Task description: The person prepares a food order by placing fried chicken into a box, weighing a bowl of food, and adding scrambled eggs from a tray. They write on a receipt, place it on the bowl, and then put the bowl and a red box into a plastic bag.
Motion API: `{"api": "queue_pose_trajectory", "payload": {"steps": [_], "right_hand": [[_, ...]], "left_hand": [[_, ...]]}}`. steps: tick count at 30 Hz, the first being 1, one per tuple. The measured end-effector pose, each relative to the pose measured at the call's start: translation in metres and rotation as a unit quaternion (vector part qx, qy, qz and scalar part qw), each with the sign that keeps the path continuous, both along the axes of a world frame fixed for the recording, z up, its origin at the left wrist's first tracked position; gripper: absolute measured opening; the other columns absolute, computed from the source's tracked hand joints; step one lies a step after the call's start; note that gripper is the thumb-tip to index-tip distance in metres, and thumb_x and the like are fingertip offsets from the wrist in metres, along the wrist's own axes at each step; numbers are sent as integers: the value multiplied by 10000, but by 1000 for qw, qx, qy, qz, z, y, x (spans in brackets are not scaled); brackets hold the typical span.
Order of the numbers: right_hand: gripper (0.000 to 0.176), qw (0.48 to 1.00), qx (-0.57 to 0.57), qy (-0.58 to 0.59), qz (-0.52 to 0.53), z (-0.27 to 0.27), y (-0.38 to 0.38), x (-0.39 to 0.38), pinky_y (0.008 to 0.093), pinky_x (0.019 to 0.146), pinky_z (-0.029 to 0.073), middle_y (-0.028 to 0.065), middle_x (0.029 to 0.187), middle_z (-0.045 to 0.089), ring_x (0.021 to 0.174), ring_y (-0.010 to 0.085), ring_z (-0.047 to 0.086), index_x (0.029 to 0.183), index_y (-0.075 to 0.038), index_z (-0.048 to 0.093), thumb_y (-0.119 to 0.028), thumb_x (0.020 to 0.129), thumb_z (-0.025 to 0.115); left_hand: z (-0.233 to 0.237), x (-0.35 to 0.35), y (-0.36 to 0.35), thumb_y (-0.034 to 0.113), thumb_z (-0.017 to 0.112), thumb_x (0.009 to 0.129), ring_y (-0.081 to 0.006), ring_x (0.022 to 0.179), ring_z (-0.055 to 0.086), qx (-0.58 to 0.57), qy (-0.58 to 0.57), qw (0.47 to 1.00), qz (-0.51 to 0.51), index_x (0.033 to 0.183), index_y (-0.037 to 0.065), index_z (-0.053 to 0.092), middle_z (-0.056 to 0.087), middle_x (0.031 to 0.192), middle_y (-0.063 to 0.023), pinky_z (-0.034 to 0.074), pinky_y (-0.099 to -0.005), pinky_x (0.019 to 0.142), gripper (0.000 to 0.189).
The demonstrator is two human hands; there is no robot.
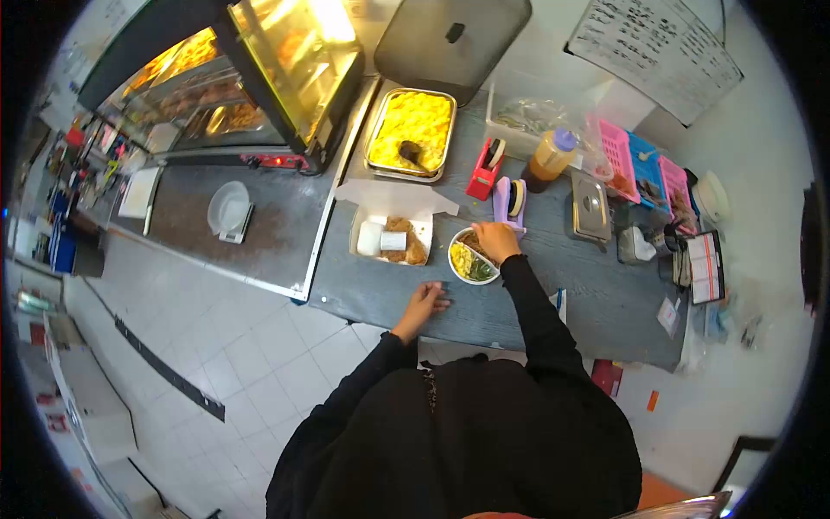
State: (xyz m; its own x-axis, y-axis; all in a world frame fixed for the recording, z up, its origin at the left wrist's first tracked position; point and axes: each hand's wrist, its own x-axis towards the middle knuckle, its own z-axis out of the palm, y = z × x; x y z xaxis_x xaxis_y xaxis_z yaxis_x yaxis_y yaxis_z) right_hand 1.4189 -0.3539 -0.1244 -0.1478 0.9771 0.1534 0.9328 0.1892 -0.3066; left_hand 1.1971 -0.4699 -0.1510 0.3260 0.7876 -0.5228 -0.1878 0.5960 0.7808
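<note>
Matt grey wood-grain counter (553,303), shiny metal tray (377,130) w/ rice, white paper box (393,201).

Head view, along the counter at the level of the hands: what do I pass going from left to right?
clear tub → open white food box → round bowl of food, with the right hand at its far edge → lidded steel pan → blue basket

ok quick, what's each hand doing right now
left hand: open, flat on the counter
right hand: at the bowl, grip cannot be told
</note>
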Motion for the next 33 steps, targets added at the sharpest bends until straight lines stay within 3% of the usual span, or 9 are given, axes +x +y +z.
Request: {"api": "queue_pose_trajectory", "payload": {"steps": [5,11,15,16,19,23,28,31,33], "right_hand": [[430,987,-84,55,-124,6,-43,1,491,682,465,229,731,620,724,409,606,748,-4,639,-331,930,427],[445,950,-120,203,-205,-1,-103,40,494,694,464,241,789,619,778,424,600,787,23,631,-349,922,428],[364,876,-179,353,-275,5,-143,75,413,618,486,185,806,648,707,305,638,918,32,623,-290,932,453],[330,843,-159,417,-300,10,-155,87,316,551,483,96,800,656,636,185,610,976,8,625,-285,931,481],[299,788,-129,501,-336,23,-188,148,248,526,470,45,791,645,622,121,591,989,-15,632,-277,929,502],[294,774,-8,505,-383,57,-239,282,218,541,465,24,854,632,631,93,601,1066,-56,610,-295,942,492],[263,724,289,440,-446,111,-305,526,223,554,471,36,831,605,610,96,580,1052,-36,608,-248,940,502],[212,693,402,304,-515,126,-329,656,231,551,470,36,795,602,608,100,571,1041,-21,609,-176,922,525],[188,695,400,302,-515,123,-342,724,236,550,476,42,785,610,611,105,577,1030,-18,616,-132,907,530]], "left_hand": [[-2,12,5,307,455,967,-208,870,640,40,-47,998,-18,1352,20,328,523,1162,-124,530,-287,741,497],[-4,23,29,257,437,975,-188,730,655,46,-43,992,-111,1337,25,384,575,1017,-120,556,-252,621,433],[-6,46,29,162,425,973,-224,766,661,75,-34,980,-181,1346,46,283,564,1030,-164,576,-305,664,416],[-7,56,25,143,426,970,-236,787,660,71,-35,981,-177,1352,59,240,560,1041,-169,577,-321,681,433],[-9,76,11,129,438,964,-267,864,651,73,-49,982,-169,1372,80,149,547,1083,-182,566,-367,740,503],[-24,96,-4,202,474,960,-264,846,640,58,-46,992,-106,1369,81,138,545,1093,-179,548,-381,761,543],[-19,153,-34,334,505,935,-206,741,615,49,133,981,132,1315,79,268,552,993,-135,546,-331,606,515],[-25,217,-50,312,513,922,-207,745,609,195,279,925,170,1307,72,284,547,992,-137,539,-331,607,509],[-29,254,-59,297,519,913,-208,748,605,285,371,872,144,1302,68,294,544,992,-138,534,-331,608,504]]}}
